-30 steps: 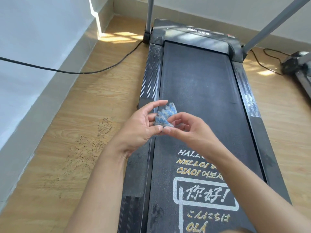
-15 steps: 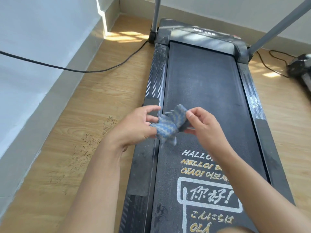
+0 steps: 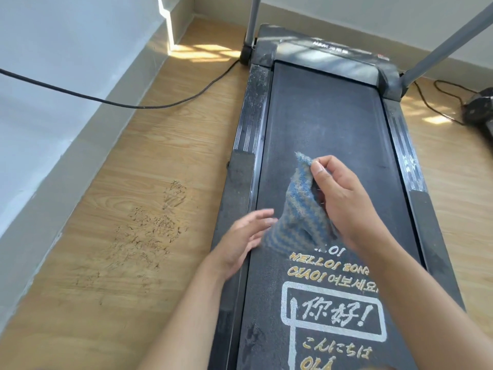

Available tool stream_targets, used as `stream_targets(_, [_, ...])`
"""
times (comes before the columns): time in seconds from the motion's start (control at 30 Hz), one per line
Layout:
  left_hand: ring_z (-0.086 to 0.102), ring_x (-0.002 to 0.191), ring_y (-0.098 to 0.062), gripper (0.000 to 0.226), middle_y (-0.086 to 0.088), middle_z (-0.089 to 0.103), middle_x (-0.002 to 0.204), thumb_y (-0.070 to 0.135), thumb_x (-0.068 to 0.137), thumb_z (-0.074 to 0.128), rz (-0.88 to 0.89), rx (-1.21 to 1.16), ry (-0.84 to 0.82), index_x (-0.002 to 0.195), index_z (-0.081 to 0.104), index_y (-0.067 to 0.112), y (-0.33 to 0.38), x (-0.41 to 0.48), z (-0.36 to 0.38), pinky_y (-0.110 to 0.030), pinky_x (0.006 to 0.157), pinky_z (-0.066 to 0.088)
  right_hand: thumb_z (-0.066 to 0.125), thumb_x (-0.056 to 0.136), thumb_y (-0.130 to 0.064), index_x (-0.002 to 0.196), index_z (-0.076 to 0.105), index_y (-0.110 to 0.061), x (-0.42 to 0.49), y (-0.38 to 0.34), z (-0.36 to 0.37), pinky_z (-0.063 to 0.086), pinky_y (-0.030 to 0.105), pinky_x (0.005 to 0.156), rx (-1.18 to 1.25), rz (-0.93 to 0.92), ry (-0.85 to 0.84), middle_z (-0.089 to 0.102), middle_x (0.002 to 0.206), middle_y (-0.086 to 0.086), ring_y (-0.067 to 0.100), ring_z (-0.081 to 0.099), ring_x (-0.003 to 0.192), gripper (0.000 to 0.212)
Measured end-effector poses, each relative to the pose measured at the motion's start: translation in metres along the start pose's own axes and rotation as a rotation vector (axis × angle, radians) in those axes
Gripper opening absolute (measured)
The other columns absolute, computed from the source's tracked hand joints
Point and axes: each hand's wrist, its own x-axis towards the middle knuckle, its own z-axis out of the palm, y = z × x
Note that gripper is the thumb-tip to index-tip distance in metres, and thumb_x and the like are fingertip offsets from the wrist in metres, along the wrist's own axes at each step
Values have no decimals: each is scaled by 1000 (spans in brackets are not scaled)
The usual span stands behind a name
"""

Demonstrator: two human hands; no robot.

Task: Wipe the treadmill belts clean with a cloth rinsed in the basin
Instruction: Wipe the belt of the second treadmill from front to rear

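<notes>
A dusty black treadmill belt (image 3: 325, 124) runs away from me, with printed greetings at its near end. Over its middle hangs a blue and tan patterned cloth (image 3: 298, 212), unfolded and drooping. My right hand (image 3: 344, 201) pinches the cloth's upper edge between thumb and fingers. Lower and to the left, my left hand (image 3: 245, 239) is blurred, fingers spread, beside the cloth's lower corner over the belt's left edge; whether it touches the cloth I cannot tell. No basin is in view.
Ribbed side rails (image 3: 252, 116) flank the belt, and two grey uprights (image 3: 437, 52) rise at the far end. A black cable (image 3: 128, 104) crosses the wooden floor on the left by the white wall. A second machine's base (image 3: 480, 108) sits at the far right.
The cloth, bunched between both hands a second ago, has opened out. My right hand has lifted one edge up and away, while my left hand has dropped lower and come off the bundle.
</notes>
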Motion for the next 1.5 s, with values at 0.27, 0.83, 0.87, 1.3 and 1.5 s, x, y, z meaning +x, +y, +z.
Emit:
stream_targets(0.27, [73, 108, -19, 34, -11, 79, 118, 13, 85, 83, 188, 255, -219, 117, 74, 3, 47, 3, 9, -35, 99, 56, 63, 104, -34, 94, 74, -21, -3, -16, -1, 55, 36, 67, -152, -41, -187, 77, 82, 9, 16, 66, 69, 20])
stream_targets(0.83, [73, 86, -28, 24, -20, 71, 101, 22, 105, 59, 234, -305, 91, 117, 67, 3, 60, 4, 29, -42, 77, 62, 40, 80, -96, 142, 57, 6, -8, 53, 7, 32, 55, 123, 942, 617, -435, 56, 148, 24, 42, 51, 140, 120])
stream_targets(0.87, [74, 87, -29, 20, -20, 73, 102, 21, 106, 58, 246, -263, 107, 114, 67, 5, 62, 4, 28, -43, 78, 63, 43, 87, -87, 137, 62, 4, -8, 51, 6, 42, 53, 117, 899, 573, -395, 63, 140, 22, 39, 59, 131, 106])
stream_targets(1.3, [76, 109, -39, 19, -17, 80, 110, 15, 98, 75, 233, 223, 233, 113, 70, 4, 75, 1, 3, -55, 95, 62, 87, 81, -40, 89, 55, -12, -2, 47, -4, 49, 42, 82, 571, 277, -98, 57, 94, 17, 28, 55, 87, 42])
stream_targets(1.5, [77, 109, -31, 37, -7, 79, 116, 26, 95, 81, 228, 328, 265, 124, 60, 15, 70, 4, -2, -59, 100, 59, 85, 82, -18, 73, 43, -24, 6, 41, -4, 54, 32, 55, 487, 129, 122, 63, 71, 6, 20, 63, 65, 43])
